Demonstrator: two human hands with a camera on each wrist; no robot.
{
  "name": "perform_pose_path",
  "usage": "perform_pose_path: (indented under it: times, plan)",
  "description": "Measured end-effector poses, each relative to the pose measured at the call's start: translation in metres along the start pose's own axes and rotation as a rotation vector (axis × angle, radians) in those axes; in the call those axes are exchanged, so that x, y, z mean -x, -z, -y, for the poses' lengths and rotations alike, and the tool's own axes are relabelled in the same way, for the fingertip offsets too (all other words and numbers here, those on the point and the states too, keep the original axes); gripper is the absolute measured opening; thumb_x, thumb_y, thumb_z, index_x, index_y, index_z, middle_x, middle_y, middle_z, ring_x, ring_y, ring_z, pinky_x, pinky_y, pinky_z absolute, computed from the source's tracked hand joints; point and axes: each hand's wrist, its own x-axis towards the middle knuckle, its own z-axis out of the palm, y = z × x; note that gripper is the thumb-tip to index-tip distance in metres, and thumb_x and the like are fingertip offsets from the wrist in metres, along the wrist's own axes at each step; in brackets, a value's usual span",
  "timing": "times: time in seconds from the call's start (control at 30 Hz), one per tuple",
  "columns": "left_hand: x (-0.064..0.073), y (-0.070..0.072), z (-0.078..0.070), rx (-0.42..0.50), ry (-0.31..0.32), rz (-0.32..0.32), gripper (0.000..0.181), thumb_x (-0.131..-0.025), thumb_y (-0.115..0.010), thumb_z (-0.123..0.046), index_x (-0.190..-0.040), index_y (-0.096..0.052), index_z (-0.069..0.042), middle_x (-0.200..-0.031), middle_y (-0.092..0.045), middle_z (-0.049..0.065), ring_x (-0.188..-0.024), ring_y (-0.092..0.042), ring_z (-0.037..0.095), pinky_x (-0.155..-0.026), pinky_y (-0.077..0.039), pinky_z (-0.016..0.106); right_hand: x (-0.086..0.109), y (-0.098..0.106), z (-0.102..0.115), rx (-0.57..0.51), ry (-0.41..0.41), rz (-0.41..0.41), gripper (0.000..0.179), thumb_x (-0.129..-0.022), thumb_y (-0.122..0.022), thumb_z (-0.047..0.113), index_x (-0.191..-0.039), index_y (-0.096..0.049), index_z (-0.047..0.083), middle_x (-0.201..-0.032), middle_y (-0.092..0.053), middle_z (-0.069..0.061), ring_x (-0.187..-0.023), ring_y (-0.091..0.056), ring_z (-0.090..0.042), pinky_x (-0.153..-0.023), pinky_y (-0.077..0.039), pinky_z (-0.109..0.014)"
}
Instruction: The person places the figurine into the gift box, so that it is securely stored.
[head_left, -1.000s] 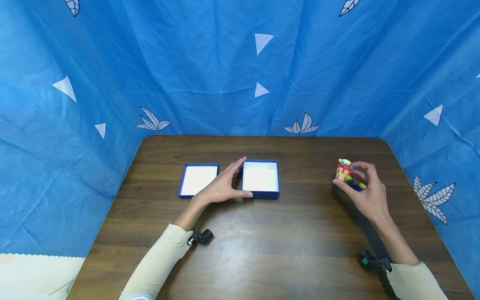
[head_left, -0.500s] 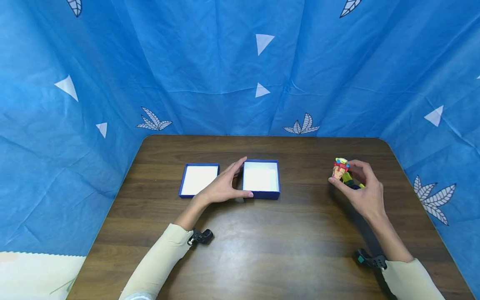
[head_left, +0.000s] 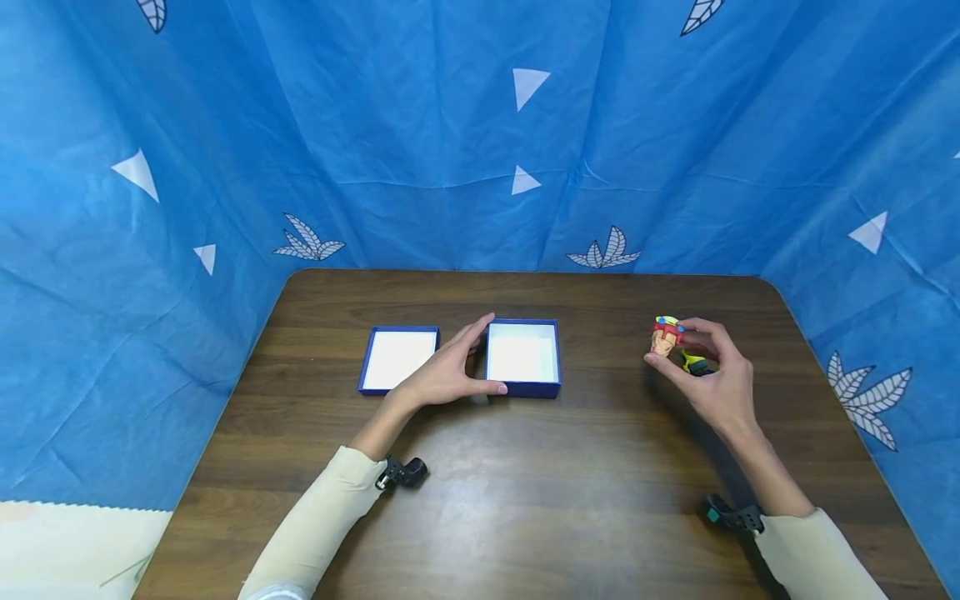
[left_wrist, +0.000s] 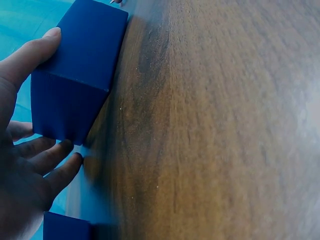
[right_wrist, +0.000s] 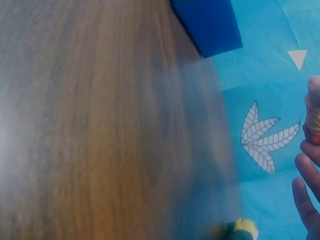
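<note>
My left hand [head_left: 444,373] grips the left side of an open blue box [head_left: 534,391] with a white inside. In the left wrist view the thumb presses the wall of the box [left_wrist: 85,45], and the other fingers reach around its end. Off to the right, my right hand [head_left: 723,383] pinches a small colourful toy figurine [head_left: 666,337], yellow on top, red in the middle and peach below, between thumb and fingers. Only part of the figurine [right_wrist: 314,120] shows at the right wrist view's edge. Behind that hand, a green and yellow small object [head_left: 697,364] lies partly hidden.
A shallow blue lid [head_left: 399,358] with a white inside lies left of the box, partly behind my left hand. The brown wooden table [head_left: 555,483] ends at a blue patterned curtain [head_left: 450,150] at the back and sides.
My right hand has moved left with the figurine, toward the box, while the green and yellow object stays behind. The left hand and box hold still.
</note>
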Motion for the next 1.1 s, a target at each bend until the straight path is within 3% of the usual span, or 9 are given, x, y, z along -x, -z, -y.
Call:
perform_pose_path:
  times: [0.13, 0.33, 0.4, 0.57, 0.77, 1.1]
  plan:
    - [0.0, 0.0, -0.001, 0.006, 0.002, -0.001, 0.122, -0.083, -0.086, -0.065, -0.174, -0.012, -0.035, -0.181, -0.022, 0.0, -0.159, -0.043, 0.033, -0.124, -0.045, 0.058, -0.002, -0.004, 0.005, 0.006, 0.006, 0.022, 0.065, -0.079, -0.098, 0.017, -0.136, -0.067, 0.019, -0.108, -0.069, 0.033, -0.098, -0.067, 0.01, -0.086, -0.049, -0.004]
    - [-0.001, -0.002, -0.001, 0.005, -0.001, 0.001, 0.122, -0.083, -0.086, -0.066, -0.174, -0.012, -0.034, -0.181, -0.022, 0.001, -0.159, -0.044, 0.034, -0.124, -0.045, 0.058, -0.002, -0.008, 0.013, 0.031, 0.023, 0.097, 0.063, -0.081, -0.097, 0.021, -0.136, -0.066, 0.019, -0.116, -0.081, -0.006, -0.099, -0.063, 0.018, -0.088, -0.048, -0.001]
    - [-0.001, -0.002, 0.0, 0.007, -0.001, 0.002, 0.122, -0.083, -0.086, -0.066, -0.174, -0.012, -0.035, -0.181, -0.022, 0.0, -0.159, -0.044, 0.034, -0.124, -0.045, 0.058, -0.001, -0.011, 0.017, 0.057, 0.048, 0.12, 0.063, -0.081, -0.097, 0.024, -0.135, -0.066, 0.019, -0.115, -0.081, -0.01, -0.098, -0.061, 0.019, -0.089, -0.045, 0.001]
    - [-0.001, -0.002, 0.001, 0.019, -0.003, -0.003, 0.121, -0.083, -0.086, -0.066, -0.174, -0.012, -0.036, -0.181, -0.023, -0.001, -0.16, -0.043, 0.033, -0.124, -0.045, 0.058, 0.002, -0.019, 0.026, 0.093, 0.118, 0.153, 0.065, -0.077, -0.1, 0.028, -0.133, -0.067, 0.019, -0.11, -0.079, -0.006, -0.098, -0.058, 0.019, -0.091, -0.041, 0.003]
    - [0.0, -0.001, 0.001, 0.016, 0.0, -0.002, 0.122, -0.083, -0.086, -0.066, -0.174, -0.011, -0.035, -0.181, -0.021, -0.002, -0.16, -0.043, 0.033, -0.125, -0.045, 0.056, 0.001, -0.029, 0.033, 0.07, 0.164, 0.158, 0.067, -0.073, -0.102, 0.024, -0.13, -0.069, 0.018, -0.105, -0.077, -0.001, -0.096, -0.062, 0.01, -0.091, -0.045, 0.0]
    - [0.001, 0.0, -0.001, 0.011, 0.005, -0.004, 0.122, -0.083, -0.087, -0.065, -0.174, -0.011, -0.036, -0.182, -0.021, -0.002, -0.16, -0.043, 0.033, -0.124, -0.045, 0.058, -0.006, -0.048, 0.043, 0.082, 0.198, 0.212, 0.064, -0.078, -0.099, 0.031, -0.133, -0.069, 0.019, -0.104, -0.077, -0.004, -0.094, -0.063, -0.002, -0.087, -0.052, -0.014]
